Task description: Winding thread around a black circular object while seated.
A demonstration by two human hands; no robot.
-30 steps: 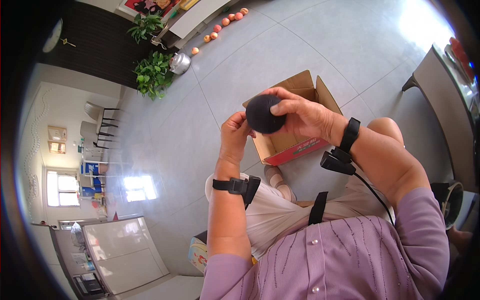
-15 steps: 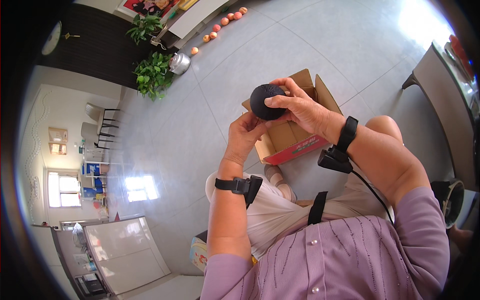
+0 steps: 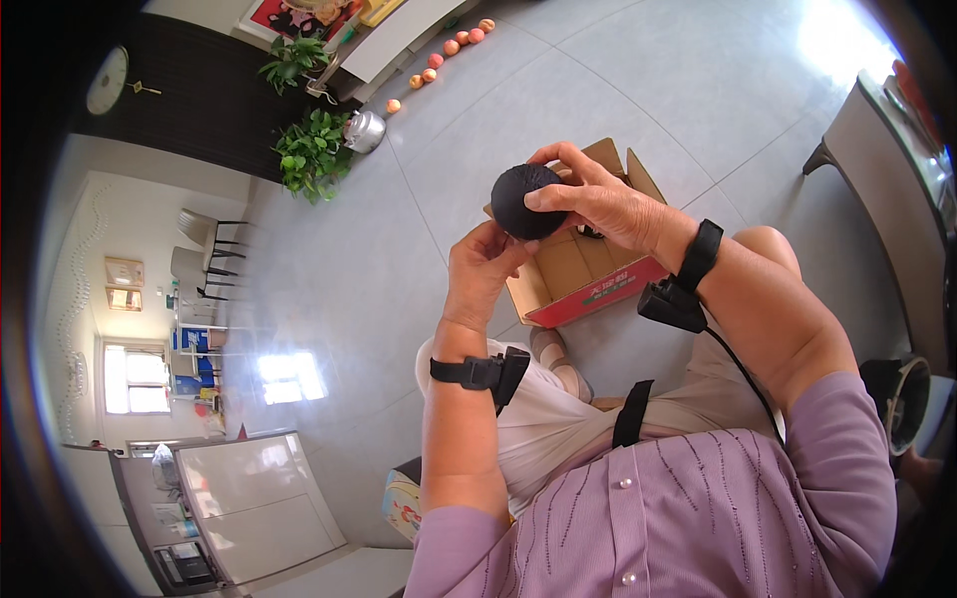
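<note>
Over an open cardboard box [image 3: 568, 271], my right hand [image 3: 606, 207] grips a round black thing [image 3: 525, 201] with a creased, dull surface. Its thumb lies across the side and the fingers curl round the back. My left hand [image 3: 481, 261] is closed at the thing's lower left edge, thumb and fingertips pinched together there. Whether a fruit is inside a black wrapping I cannot tell. Part of a dark object shows in the box under my right wrist, mostly hidden.
Several reddish-yellow peaches [image 3: 451, 47] lie in a line on the grey tiled floor [image 3: 329, 249] at the far left. Near them stand a metal kettle [image 3: 365, 131] and a potted plant [image 3: 313, 154]. A low table [image 3: 877, 169] stands at the right.
Both hands and the round black thing have shifted slightly left. A dark object in the box now shows below my right hand. The grip looks the same.
</note>
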